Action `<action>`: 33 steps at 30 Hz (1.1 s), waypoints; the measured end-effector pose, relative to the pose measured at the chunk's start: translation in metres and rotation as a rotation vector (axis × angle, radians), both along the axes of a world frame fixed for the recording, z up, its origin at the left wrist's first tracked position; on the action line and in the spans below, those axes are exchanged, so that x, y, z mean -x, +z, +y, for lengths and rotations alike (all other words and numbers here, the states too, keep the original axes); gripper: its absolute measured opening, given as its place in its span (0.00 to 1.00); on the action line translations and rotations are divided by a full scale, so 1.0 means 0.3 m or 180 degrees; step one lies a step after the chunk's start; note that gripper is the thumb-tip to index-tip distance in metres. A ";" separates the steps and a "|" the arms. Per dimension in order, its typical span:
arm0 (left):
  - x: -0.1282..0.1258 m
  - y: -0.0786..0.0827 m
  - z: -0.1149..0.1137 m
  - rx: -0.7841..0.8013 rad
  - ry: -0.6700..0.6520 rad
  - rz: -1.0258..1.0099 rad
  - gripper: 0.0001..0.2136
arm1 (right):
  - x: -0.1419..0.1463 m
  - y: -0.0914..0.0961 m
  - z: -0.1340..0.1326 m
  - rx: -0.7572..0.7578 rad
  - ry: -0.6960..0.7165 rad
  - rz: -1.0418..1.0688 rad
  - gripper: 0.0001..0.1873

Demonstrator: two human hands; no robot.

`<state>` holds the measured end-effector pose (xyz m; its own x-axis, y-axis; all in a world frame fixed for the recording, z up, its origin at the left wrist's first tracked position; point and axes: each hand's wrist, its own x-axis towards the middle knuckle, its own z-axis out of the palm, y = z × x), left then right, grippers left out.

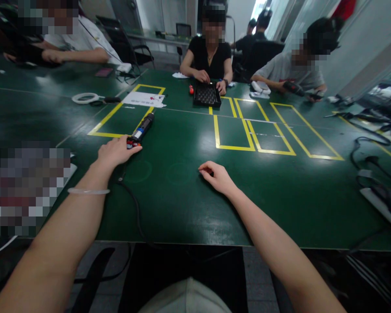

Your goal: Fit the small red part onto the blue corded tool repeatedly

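My left hand is closed around the rear end of a dark cylindrical electric screwdriver with a blue-and-white band. The tool lies on the green table, its narrow tip pointing away to the upper right, beside a yellow tape rectangle. My left fingers hide part of its red-trimmed rear. My right hand rests on the table to the right, fingers curled in with the thumb close to them. Nothing shows in it. A black cord runs from near my left hand over the table's front edge.
Yellow tape outlines mark the green table. A printed sheet and a white ring-shaped item lie ahead left. Opposite, a person handles a black compartment tray. Other people sit at both sides. Cables lie at right.
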<state>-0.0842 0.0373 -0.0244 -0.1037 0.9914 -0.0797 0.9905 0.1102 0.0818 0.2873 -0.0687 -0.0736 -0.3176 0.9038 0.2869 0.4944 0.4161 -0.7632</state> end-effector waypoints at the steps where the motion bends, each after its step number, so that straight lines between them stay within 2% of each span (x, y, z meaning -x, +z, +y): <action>1: 0.026 0.003 0.006 -0.0002 0.0053 0.0063 0.41 | 0.001 0.000 0.000 0.0001 0.0003 -0.0011 0.06; 5: 0.104 0.005 0.016 -0.0089 0.0272 0.0243 0.40 | 0.002 -0.001 0.000 -0.0002 0.0023 -0.0038 0.06; 10: 0.136 -0.015 0.002 -0.0432 0.0468 0.0336 0.38 | 0.002 0.001 -0.002 -0.0010 0.0032 -0.0069 0.06; 13: 0.127 -0.025 -0.012 -0.0796 0.0397 0.0335 0.37 | 0.001 0.006 -0.003 0.0008 0.0019 -0.0097 0.06; 16: 0.105 -0.024 -0.021 -0.1126 0.0226 0.0440 0.32 | 0.002 0.007 -0.004 0.0008 0.0025 -0.0126 0.06; 21: 0.069 -0.004 -0.037 -0.1128 0.0066 0.0587 0.21 | 0.002 0.006 -0.004 -0.0001 0.0054 -0.0151 0.06; 25: 0.057 0.007 -0.059 -0.1150 -0.0065 0.0555 0.21 | 0.002 0.007 -0.004 -0.0023 0.0078 -0.0168 0.06; 29: 0.050 0.017 -0.067 -0.1268 0.0047 0.0620 0.21 | 0.003 0.009 -0.004 -0.0013 0.0070 -0.0156 0.06; 31: 0.037 0.023 -0.061 -0.1323 0.0094 0.0455 0.21 | 0.004 0.010 -0.004 -0.0016 0.0073 -0.0155 0.06; 33: 0.006 0.029 -0.053 -0.1323 0.0077 -0.0064 0.21 | 0.005 0.011 -0.003 -0.0025 0.0076 -0.0158 0.06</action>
<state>-0.0859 0.0215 -0.0158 -0.1298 0.9369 0.3247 0.9858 0.0868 0.1435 0.2859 -0.0697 -0.0704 -0.3532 0.8935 0.2772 0.5215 0.4340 -0.7346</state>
